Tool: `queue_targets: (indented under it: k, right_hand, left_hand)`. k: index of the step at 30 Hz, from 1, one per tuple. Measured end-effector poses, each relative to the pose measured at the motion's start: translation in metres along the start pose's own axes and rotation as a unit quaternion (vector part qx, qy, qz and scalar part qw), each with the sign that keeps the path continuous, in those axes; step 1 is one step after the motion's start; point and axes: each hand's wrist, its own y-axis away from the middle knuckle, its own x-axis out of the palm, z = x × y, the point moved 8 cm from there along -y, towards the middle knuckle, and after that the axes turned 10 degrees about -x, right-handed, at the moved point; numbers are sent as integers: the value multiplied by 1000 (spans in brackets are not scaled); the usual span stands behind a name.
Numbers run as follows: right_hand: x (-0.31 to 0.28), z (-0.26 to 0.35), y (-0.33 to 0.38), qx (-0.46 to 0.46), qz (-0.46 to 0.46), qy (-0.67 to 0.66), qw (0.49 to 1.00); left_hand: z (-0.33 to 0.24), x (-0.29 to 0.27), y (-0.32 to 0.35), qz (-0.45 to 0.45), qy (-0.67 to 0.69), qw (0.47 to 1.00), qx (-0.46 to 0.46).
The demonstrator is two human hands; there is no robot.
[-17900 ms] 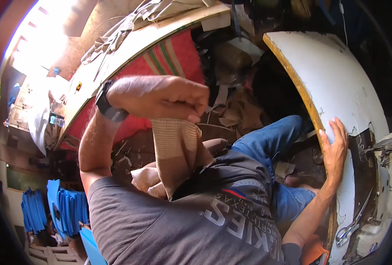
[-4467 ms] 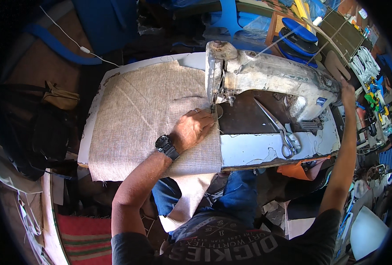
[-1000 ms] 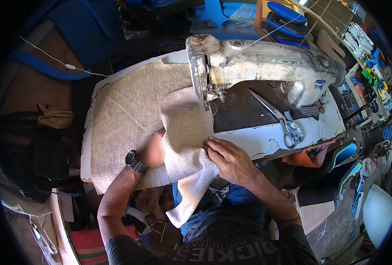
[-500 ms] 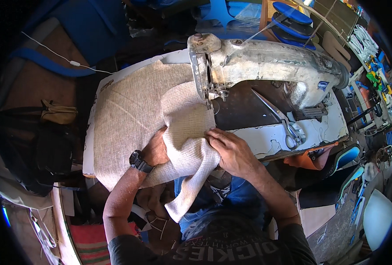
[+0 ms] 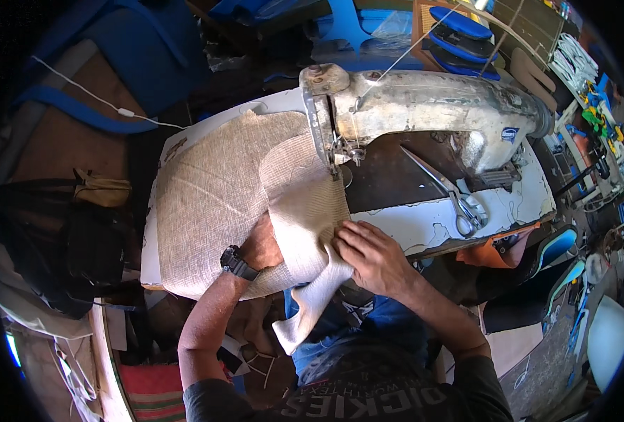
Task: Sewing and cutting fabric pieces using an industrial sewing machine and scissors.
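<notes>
A large piece of beige woven fabric (image 5: pixel 206 183) lies over the left part of the sewing table, with a folded flap on its right side. The flap's far end reaches under the needle area of a worn, pale sewing machine (image 5: pixel 424 102). My left hand (image 5: pixel 261 246), with a black watch on its wrist, rests on the lower fabric and reaches in beneath the flap, which hides its fingers. At the flap's right edge, my right hand (image 5: pixel 374 254) grips the cloth with bent fingers. A loose corner of fabric hangs off the table's front edge over my lap.
Metal scissors (image 5: pixel 459 204) lie on the table (image 5: pixel 396 214) to the right, below the machine arm. An orange piece (image 5: pixel 498 250) sits under the front edge. Stacked blue-and-black pads (image 5: pixel 463 46) stand behind the machine. A dark bag (image 5: pixel 79 239) is at the left.
The view has shifted slightly. My left hand has slid a little rightward under the flap, and my right hand has come slightly nearer to me along the fabric edge.
</notes>
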Motion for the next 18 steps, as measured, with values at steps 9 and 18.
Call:
queue_targets:
  k: [9, 18]
  right_hand:
    - [5, -11, -50, 163, -119, -133, 970]
    - [30, 4, 6, 115, -22, -74, 990]
  left_hand:
    - [4, 12, -3, 137, -34, 989, -51]
    - [-2, 6, 10, 8, -15, 1000, -3]
